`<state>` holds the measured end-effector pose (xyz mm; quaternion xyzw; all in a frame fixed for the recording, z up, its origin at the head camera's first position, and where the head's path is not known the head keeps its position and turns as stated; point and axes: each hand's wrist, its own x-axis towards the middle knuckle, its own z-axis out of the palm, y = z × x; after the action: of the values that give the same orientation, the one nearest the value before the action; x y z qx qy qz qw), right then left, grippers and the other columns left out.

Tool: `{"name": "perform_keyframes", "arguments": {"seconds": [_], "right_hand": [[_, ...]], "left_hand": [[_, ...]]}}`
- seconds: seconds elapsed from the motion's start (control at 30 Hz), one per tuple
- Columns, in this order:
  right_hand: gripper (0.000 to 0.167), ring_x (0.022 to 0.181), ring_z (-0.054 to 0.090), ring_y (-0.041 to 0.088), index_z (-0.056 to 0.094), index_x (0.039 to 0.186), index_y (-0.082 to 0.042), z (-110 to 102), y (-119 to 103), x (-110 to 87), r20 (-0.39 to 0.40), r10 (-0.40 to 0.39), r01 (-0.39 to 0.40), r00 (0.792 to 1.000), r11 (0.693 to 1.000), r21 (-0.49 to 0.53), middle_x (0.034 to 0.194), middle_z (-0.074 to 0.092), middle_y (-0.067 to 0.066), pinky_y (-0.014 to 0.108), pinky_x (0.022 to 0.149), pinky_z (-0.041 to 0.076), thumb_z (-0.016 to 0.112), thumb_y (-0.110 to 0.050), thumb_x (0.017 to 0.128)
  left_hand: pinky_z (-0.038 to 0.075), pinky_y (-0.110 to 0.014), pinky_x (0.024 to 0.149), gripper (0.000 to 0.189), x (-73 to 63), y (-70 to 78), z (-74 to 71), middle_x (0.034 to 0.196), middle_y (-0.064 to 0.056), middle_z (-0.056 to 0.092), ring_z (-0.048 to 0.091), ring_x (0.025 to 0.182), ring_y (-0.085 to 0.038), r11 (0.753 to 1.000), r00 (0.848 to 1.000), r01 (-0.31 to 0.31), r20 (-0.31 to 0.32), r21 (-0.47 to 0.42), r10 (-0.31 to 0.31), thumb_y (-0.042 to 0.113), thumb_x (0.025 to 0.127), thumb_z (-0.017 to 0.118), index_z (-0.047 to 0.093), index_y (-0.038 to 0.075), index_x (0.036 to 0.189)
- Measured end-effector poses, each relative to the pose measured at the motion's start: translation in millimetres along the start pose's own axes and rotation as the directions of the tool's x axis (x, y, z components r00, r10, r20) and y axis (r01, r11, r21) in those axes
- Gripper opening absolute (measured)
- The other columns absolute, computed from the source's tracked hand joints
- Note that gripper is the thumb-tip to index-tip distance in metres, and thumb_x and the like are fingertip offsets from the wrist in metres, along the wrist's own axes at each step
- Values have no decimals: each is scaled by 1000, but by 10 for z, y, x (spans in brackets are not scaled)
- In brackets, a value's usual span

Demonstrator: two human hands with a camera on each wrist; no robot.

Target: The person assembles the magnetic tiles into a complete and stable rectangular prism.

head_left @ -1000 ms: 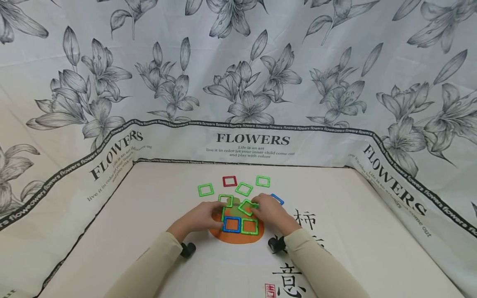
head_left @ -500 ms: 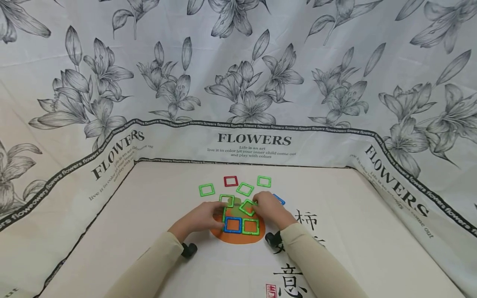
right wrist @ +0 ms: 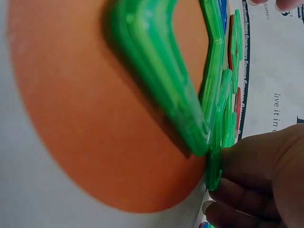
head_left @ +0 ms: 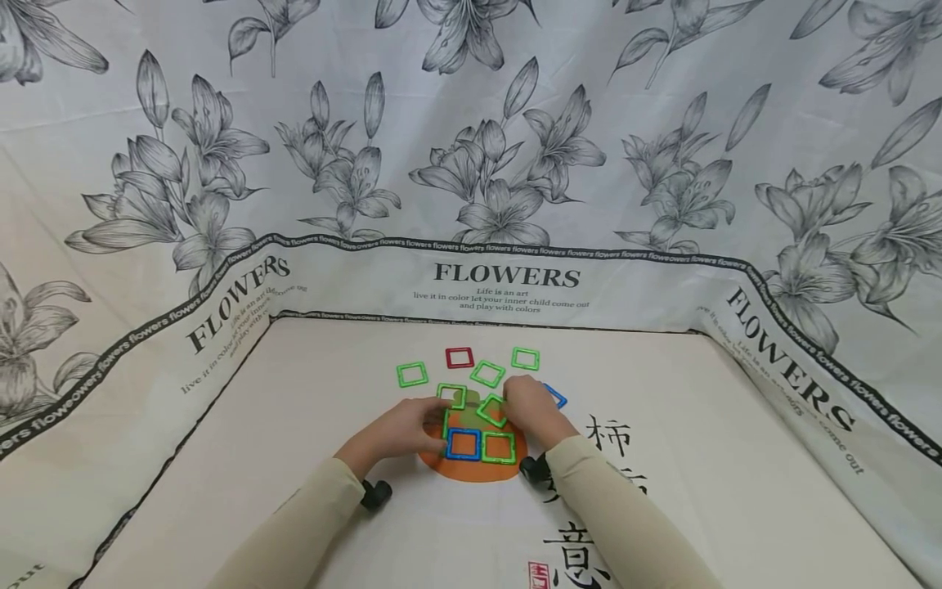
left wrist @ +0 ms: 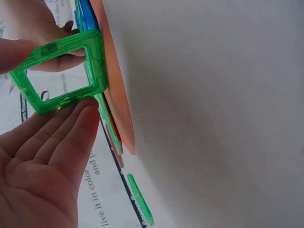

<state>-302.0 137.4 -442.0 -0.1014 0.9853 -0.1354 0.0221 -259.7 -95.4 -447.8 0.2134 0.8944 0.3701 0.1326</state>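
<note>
Over an orange print on the tablecloth stand several see-through square tile frames. My left hand point(head_left: 392, 429) holds a green tile frame point(left wrist: 97, 61) standing on edge, thumb above and fingertips below. Beside it, a blue tile frame point(head_left: 450, 447) and a green one point(head_left: 500, 461) form the near side. My right hand point(head_left: 533, 411) pinches the edge of another green tile frame point(right wrist: 214, 167), which sits at an angle behind them. The fingers of that hand partly cover this tile in the head view. A further green tile frame point(head_left: 451, 386) lies at the back left of the group.
Behind the hands lie loose tile frames: a green one point(head_left: 412, 365) at left, a red one point(head_left: 459, 349), and a green one point(head_left: 526, 349) at right. A blue tile frame point(head_left: 562, 402) is partly hidden behind the right hand. Flowered cloth walls point(head_left: 508, 294) surround the table.
My right hand and wrist have shifted slightly left, and its green tile has turned a little with it. My left hand stays in place on its upright tile. The whole head view has drifted slightly.
</note>
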Motion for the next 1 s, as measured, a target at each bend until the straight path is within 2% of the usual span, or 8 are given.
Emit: {"name": "perform_keyframes", "arguments": {"seconds": [0.3,0.53,0.8,1.0], "right_hand": [[13,57,52,16,65,74,-8,-14,2,-9,9,12,-12,1000,1000,-7,65,59,1,25,52,42,62,-9,87],[8,62,54,16,64,79,-9,-75,-4,-53,-4,36,-36,999,998,50,70,60,1,26,55,44,65,-13,85],[16,70,56,15,68,98,-7,-119,23,-62,-40,-4,7,999,998,61,85,67,3,29,65,50,64,-21,90],[16,79,61,16,70,104,-7,-160,5,-101,-61,-39,44,997,995,89,96,70,6,33,73,54,63,-16,92]], "left_hand": [[44,-46,106,66,-11,22,6,127,-2,63,57,119,-21,1000,1000,-2,5,1,2,27,77,78,53,11,136],[43,-46,106,65,-12,17,10,127,-2,64,57,120,-21,1000,1000,-10,4,9,10,27,77,78,54,12,136],[44,-46,105,64,0,5,9,127,-2,64,57,119,-21,1000,1000,-5,3,19,4,26,77,78,54,11,135],[44,-46,106,66,-3,16,-7,127,-3,64,58,119,-21,1000,1000,-2,5,21,2,25,77,78,54,9,136]]}}
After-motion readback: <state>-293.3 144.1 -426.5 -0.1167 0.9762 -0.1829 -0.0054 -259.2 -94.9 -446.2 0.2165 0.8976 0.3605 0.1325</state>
